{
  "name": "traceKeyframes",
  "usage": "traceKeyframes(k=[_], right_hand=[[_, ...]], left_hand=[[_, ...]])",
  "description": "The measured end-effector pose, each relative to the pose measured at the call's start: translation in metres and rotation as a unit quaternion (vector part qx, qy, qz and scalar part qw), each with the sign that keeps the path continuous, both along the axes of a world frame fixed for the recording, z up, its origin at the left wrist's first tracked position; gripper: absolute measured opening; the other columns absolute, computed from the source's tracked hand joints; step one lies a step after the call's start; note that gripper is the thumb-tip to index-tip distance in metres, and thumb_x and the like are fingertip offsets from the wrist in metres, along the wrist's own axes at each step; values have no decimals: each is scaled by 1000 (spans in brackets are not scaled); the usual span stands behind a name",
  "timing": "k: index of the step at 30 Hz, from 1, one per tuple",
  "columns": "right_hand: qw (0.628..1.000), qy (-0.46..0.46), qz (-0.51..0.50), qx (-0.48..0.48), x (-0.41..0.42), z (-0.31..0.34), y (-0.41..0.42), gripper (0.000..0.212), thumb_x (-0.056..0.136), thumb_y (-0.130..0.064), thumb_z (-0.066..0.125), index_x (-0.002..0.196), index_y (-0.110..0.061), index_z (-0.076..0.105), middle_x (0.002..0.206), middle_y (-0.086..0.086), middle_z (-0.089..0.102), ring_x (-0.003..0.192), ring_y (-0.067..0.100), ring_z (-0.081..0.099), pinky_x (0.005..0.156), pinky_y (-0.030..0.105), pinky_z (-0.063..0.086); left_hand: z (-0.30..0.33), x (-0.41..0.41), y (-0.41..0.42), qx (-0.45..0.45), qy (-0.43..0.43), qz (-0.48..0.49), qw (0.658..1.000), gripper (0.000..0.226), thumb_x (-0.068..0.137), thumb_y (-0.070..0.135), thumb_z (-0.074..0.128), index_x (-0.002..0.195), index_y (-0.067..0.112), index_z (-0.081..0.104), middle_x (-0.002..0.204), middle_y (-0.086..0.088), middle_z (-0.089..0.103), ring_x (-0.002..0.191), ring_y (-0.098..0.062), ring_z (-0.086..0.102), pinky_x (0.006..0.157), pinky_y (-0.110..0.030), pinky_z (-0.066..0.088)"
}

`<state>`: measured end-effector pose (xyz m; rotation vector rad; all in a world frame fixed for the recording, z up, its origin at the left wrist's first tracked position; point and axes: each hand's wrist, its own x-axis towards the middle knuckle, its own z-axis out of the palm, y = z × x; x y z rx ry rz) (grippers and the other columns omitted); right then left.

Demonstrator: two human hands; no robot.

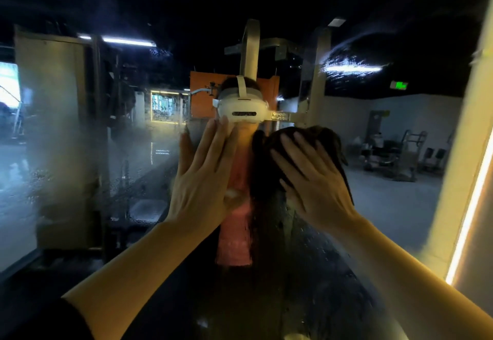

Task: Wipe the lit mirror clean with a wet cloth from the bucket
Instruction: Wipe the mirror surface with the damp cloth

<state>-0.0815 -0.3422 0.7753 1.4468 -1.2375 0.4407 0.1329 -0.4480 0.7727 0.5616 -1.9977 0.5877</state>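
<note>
Our right hand (314,176) presses the dark cloth (328,139) flat-fingered against the mirror (80,152); just left of it, our left hand (202,176) lies open on the glass, holding nothing.

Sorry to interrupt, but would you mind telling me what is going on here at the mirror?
A person is wiping the mirror. The right hand presses a dark cloth flat against the glass, fingers spread. The left hand rests open on the glass beside it. The glass is streaked and spotted with water, most plainly on the left and below the hands. A light strip glows along the right edge. No bucket is in view.
</note>
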Motion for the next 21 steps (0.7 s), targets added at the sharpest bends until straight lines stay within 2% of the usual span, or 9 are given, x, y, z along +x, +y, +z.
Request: traceKeyframes(k=[3,5,8,10,12,15,17,21], right_hand=[[980,-167,-12,-110,2,4,1,55,103,-30,34,155,-14,24,163,10,16,152,25,2,124,46,2],[969,-211,-7,-125,21,-8,-9,56,103,-30,33,155,-13,22,163,9,13,152,24,-2,124,42,-5],[992,-123,8,-33,23,-44,-8,53,105,-32,30,155,-18,18,164,3,6,153,24,-1,124,42,-3],[997,-73,0,-2,2,-57,7,51,106,-33,28,154,-20,19,164,1,9,153,23,4,124,42,2],[993,-108,-16,-32,-13,-60,17,50,106,-35,26,154,-20,21,163,2,11,153,22,3,124,43,3],[968,-225,-29,-111,3,-65,9,51,105,-36,25,153,-17,24,162,7,15,153,20,-3,124,42,-2],[960,-256,-26,-114,19,-78,-3,53,105,-38,23,154,-17,20,163,7,12,153,21,-6,124,42,-4],[992,-125,-8,-16,3,-92,10,53,105,-39,27,154,-22,19,163,3,11,153,21,-1,123,44,0]], left_hand=[[-14,1,8,-8,-6,-2,1000,124,66,54,80,156,5,11,164,-12,0,152,-29,-1,120,-59,-1],[-22,-6,14,-3,-15,-12,1000,122,64,53,79,155,4,15,164,-13,2,151,-30,1,119,-62,4],[-36,-14,21,2,-33,-14,999,123,63,52,83,155,4,16,164,-14,4,151,-30,2,117,-64,10],[-48,-15,23,8,-45,-15,999,127,61,51,85,155,5,15,164,-14,4,151,-31,3,116,-66,13],[-55,-15,24,10,-56,-6,998,131,56,52,86,156,6,13,164,-14,4,151,-32,3,115,-67,14],[-59,-18,21,24,-80,19,996,137,53,55,87,156,7,11,164,-14,0,151,-33,1,115,-67,10],[-61,-20,18,33,-97,43,994,138,54,58,85,157,8,7,164,-14,-5,151,-33,-2,116,-66,8],[-61,-21,17,27,-109,53,992,138,59,61,81,156,9,-1,164,-13,-10,151,-32,-7,116,-65,5]])
